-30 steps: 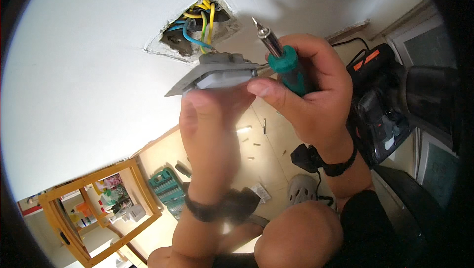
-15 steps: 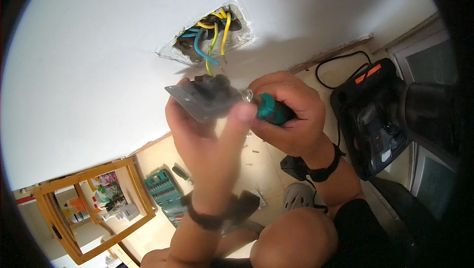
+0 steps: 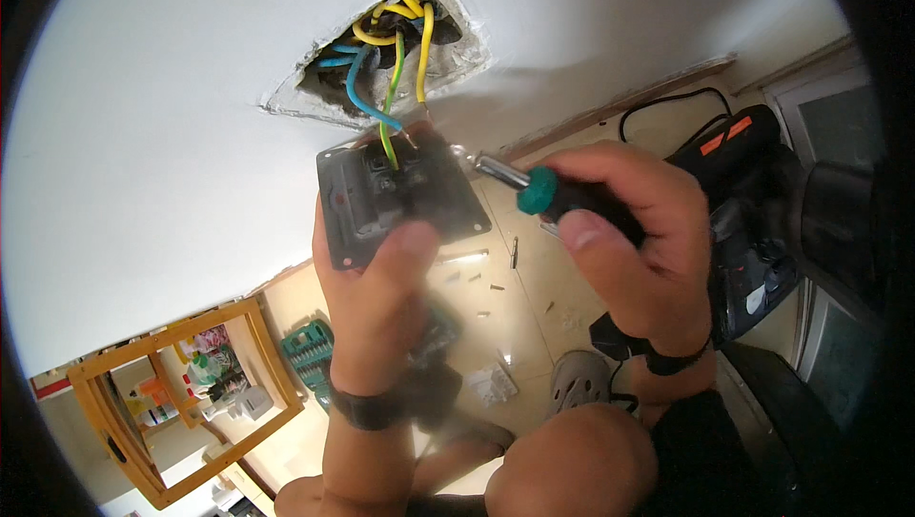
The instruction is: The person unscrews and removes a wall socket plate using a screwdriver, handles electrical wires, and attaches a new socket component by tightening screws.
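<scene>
My left hand (image 3: pixel 372 312) grips a grey socket plate (image 3: pixel 348 193) with its back facing me and the thumb across it. Above it is a wall opening (image 3: pixel 448 60) with yellow (image 3: pixel 424 60), blue (image 3: pixel 357 88) and green-yellow wires (image 3: pixel 391 88). The green-yellow wire runs into the plate; a bare end of the blue one is at its top. My right hand (image 3: pixel 639 260) grips a green and black screwdriver (image 3: pixel 538 191), tip pointing left near the plate's right edge, blurred.
Small screws and bits (image 3: pixel 496 286) lie on the tiled floor (image 3: pixel 534 326) beside a green tool case (image 3: pixel 305 355). A wooden cabinet (image 3: pixel 91 374) is at lower left. A black bag (image 3: pixel 748 231) with a cord lies at right by a frame (image 3: pixel 810 117). My grey clog (image 3: pixel 577 379) shows below.
The plate has turned so its back faces me more fully. The screwdriver has swung from upright to pointing left at it, and my right hand has since moved rightward, away from the plate.
</scene>
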`<state>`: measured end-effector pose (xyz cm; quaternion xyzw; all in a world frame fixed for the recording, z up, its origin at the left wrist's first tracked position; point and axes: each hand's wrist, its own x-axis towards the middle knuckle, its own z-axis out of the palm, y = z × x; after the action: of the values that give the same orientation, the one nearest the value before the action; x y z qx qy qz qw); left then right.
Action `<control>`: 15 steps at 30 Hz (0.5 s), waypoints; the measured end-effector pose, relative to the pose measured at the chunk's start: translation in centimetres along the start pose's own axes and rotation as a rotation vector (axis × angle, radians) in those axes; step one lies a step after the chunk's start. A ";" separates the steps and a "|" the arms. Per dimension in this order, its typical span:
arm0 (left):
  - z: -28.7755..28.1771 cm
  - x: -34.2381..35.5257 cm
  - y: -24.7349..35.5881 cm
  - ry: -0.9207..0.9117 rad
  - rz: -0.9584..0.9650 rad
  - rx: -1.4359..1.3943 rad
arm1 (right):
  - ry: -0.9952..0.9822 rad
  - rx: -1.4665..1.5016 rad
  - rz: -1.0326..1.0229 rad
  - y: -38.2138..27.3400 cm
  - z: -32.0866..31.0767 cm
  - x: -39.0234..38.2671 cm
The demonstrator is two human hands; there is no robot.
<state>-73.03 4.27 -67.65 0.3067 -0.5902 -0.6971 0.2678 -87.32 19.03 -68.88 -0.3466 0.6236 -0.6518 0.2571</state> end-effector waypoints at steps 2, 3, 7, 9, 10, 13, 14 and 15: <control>-0.2 0.1 -0.3 -0.040 0.008 -0.048 | 0.000 0.035 0.106 0.0 0.0 0.1; 0.1 0.3 -0.4 -0.098 0.017 -0.102 | 0.030 0.020 0.027 0.3 -0.2 0.1; 1.0 0.8 -0.9 -0.104 0.055 -0.118 | 0.012 -0.067 -0.147 0.6 -1.0 0.5; 1.0 0.7 -1.1 -0.081 0.080 -0.108 | -0.009 -0.161 -0.229 0.5 -1.0 0.7; 0.9 0.8 -1.1 -0.075 0.079 -0.109 | -0.014 -0.197 -0.254 0.3 -1.0 0.7; 0.8 0.6 -0.8 -0.064 -0.008 -0.165 | -0.043 -0.284 -0.289 -0.7 -1.3 0.8; 0.9 0.5 -0.5 -0.061 -0.007 -0.168 | -0.053 -0.301 -0.293 -1.2 -1.4 1.0; 0.9 0.3 -0.1 -0.052 -0.032 -0.118 | -0.086 -0.369 -0.355 -1.7 -1.5 1.2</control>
<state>-73.88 4.67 -67.65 0.2816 -0.5498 -0.7425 0.2589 -89.09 19.24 -67.03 -0.5189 0.6501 -0.5465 0.0973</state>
